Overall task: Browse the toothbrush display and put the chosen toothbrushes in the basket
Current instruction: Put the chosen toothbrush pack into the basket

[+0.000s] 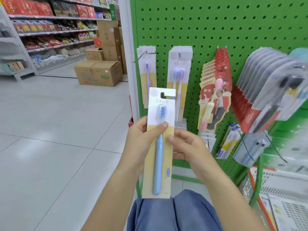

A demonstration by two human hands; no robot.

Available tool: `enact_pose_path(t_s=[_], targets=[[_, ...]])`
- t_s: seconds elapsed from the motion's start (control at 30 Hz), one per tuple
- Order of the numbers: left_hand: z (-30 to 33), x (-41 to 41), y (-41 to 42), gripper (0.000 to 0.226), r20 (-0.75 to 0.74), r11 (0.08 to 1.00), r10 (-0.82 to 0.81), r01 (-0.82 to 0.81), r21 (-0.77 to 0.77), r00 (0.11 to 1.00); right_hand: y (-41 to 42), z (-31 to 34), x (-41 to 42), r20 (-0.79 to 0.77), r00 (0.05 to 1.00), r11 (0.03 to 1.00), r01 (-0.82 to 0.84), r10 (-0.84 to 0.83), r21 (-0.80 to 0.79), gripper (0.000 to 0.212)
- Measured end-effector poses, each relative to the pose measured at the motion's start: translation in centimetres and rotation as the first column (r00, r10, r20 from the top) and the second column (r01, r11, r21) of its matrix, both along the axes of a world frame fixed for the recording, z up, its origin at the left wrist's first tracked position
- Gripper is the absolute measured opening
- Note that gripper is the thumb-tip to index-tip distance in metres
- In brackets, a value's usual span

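Both hands hold one carded blue toothbrush pack (pixel 159 144) upright before the green pegboard display (pixel 208 30) — left hand (pixel 143 139) pinching its left edge, right hand (pixel 186 147) gripping the right edge, thumbs on front.

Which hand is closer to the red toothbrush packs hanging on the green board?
The right hand. It pinches the right edge of the blue toothbrush pack, below-left of the red toothbrush packs. The left hand grips the pack's left edge, farther left of them.
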State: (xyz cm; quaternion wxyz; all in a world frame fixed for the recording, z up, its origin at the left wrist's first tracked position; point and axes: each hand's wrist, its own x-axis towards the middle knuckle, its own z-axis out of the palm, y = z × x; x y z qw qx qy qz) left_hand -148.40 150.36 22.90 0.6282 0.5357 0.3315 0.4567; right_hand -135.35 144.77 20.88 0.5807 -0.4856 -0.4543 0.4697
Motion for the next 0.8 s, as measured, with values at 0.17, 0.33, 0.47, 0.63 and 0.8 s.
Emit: enact_pose_path(t_s=[0.17, 0.33, 0.47, 0.63, 0.8], targets=[[-5.4, 1.4, -4.3, 0.018, -0.039, 0.993, -0.040, 0.035, -0.108, 0.998, -5.2, -5.2, 0.7, -0.098, 0.987, 0.988, 0.120, -0.130, -0.102, 0.012], [-10.8, 3.0, -8.1, 0.015, -0.086, 0.980, -0.007, -0.010, -0.200, 0.996, -9.4, -9.4, 0.9, -0.267, 0.933, 0.955, 0.180, -0.242, -0.236, 0.018], [-12.9, 4.7, -10.2, 0.015, -0.140, 0.961, 0.002, -0.041, -0.274, 0.990, -11.5, -11.3, 1.3, -0.270, 0.921, 0.940, 0.208, -0.281, -0.271, 0.025], [-14.1, 5.7, -11.1, 0.032, -0.249, 0.967, 0.125, -0.175, -0.188, 0.960, -12.7, -12.3, 2.5, -0.219, 0.899, 0.912, 0.323, -0.379, -0.252, 0.024], [-14.1, 5.2, -11.9, 0.009, -0.346, 0.971, 0.226, -0.239, 0.004, 0.910, -13.0, -13.2, 2.6, -0.023, 0.904, 0.894, 0.419, -0.427, -0.157, 0.027]])
